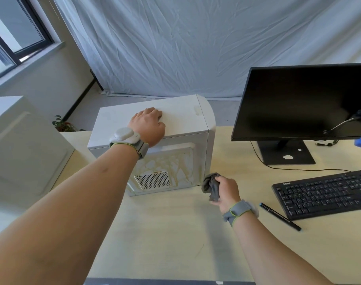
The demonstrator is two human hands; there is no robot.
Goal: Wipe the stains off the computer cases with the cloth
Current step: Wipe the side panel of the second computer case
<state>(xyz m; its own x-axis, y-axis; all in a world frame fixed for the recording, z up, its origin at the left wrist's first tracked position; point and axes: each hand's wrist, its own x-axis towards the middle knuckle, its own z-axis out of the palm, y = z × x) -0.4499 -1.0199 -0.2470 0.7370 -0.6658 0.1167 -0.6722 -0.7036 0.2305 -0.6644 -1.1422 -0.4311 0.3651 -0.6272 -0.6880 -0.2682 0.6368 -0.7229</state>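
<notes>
Left hand (pixel 148 125): fingers curled, pressing on top of white computer case (pixel 155 140), likely steadying it for wiping.
Right hand (pixel 227 191): grasping bunched grey cloth (pixel 211 187) just beside the case's lower right corner.
Stains (pixel 175 163): yellowish streaks on the side panel, above and around the vent grille (pixel 153 179).
Second case (pixel 21 145): far left, well apart.
Containers: none seen.

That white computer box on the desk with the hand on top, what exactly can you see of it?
The white computer case stands upright on the pale desk, left of the monitor. It looks like painted metal with a rounded plastic front end. The side facing the camera has a raised panel streaked with yellowish-brown stains and a perforated vent low down. The left hand rests on its top. The right hand holds a bunched grey cloth by its lower front corner; contact is unclear.
</notes>
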